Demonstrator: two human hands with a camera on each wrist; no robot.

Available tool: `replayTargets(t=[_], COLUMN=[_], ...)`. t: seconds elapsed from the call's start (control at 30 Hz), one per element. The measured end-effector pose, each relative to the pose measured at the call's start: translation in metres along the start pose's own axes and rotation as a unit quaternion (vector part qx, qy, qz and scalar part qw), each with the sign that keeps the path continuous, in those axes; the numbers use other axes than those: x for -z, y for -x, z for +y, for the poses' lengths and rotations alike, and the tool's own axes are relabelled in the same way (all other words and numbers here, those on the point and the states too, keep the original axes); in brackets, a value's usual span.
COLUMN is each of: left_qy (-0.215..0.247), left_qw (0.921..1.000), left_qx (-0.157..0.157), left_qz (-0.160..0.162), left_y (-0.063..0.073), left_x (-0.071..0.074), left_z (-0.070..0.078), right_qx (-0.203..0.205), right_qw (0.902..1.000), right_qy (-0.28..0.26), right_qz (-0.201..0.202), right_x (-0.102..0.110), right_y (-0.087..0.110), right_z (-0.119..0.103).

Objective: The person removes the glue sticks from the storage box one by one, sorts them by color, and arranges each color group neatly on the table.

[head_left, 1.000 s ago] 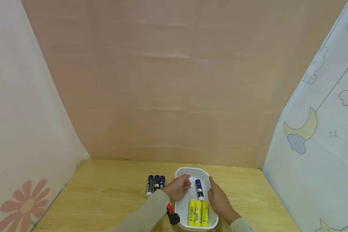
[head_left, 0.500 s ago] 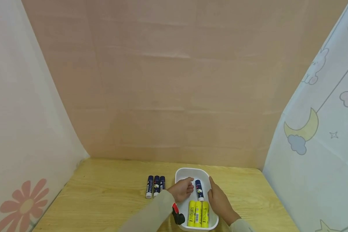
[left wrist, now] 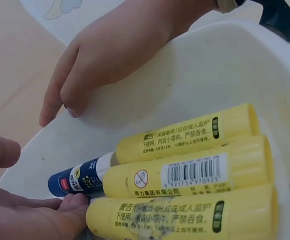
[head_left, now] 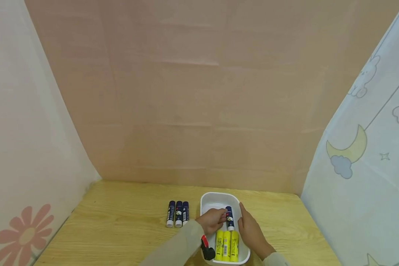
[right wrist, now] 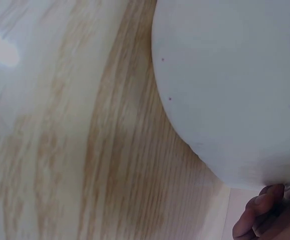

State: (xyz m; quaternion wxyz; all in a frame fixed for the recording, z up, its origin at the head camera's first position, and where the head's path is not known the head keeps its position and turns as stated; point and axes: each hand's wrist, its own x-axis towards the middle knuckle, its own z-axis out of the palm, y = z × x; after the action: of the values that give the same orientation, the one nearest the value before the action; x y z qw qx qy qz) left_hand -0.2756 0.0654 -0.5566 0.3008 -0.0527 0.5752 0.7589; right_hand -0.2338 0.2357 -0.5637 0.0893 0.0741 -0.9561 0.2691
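Note:
A white tray [head_left: 218, 198] lies on the table with a blue glue stick [head_left: 230, 218] and three yellow glue sticks [head_left: 227, 246] inside. My left hand [head_left: 211, 221] reaches into it from the left. In the left wrist view, its fingertips [left wrist: 73, 202] are right against the side of the blue glue stick, while the thumb [left wrist: 2, 151] stays apart from it. My right hand [head_left: 251, 231] grips the tray's right rim, thumb on the inner side. Its curled fingers [right wrist: 259, 210] show at the tray's edge in the right wrist view.
Three more blue glue sticks [head_left: 178, 214] lie side by side on the wooden table [head_left: 126, 218], left of the tray. A brown sheet [head_left: 199, 111] hangs behind the table, and patterned white sheets [head_left: 369, 207] stand at both sides. A black wrist device [head_left: 207, 249] overlaps the tray's left edge.
My left hand has moved right, up to the blue glue stick in the tray. That glue stick has shifted slightly right. My right hand keeps its hold on the rim.

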Motion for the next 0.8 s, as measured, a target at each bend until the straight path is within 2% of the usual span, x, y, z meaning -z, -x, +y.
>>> replayTargets(t=[0.27,0.5,0.8], left_qy=[-0.035,-0.063,-0.033], left_qw=[0.9989,0.9972,0.9990], left_qx=[0.002,-0.012,-0.012], left_qz=[0.031,0.038,0.026], left_y=[0.000,-0.005,-0.010], left_x=[-0.010,-0.018,-0.019], left_z=[0.007,-0.002,-0.005], right_qx=[-0.004,0.000,-0.001], right_qw=[1.0000,1.0000,0.9998], right_qy=[-0.005,-0.005,0.007], right_qz=[0.000,0.007,0.016], right_x=[0.003,-0.001,-0.001], right_y=[-0.001,0.001,0.001], right_z=[-0.001,-0.002,0.000])
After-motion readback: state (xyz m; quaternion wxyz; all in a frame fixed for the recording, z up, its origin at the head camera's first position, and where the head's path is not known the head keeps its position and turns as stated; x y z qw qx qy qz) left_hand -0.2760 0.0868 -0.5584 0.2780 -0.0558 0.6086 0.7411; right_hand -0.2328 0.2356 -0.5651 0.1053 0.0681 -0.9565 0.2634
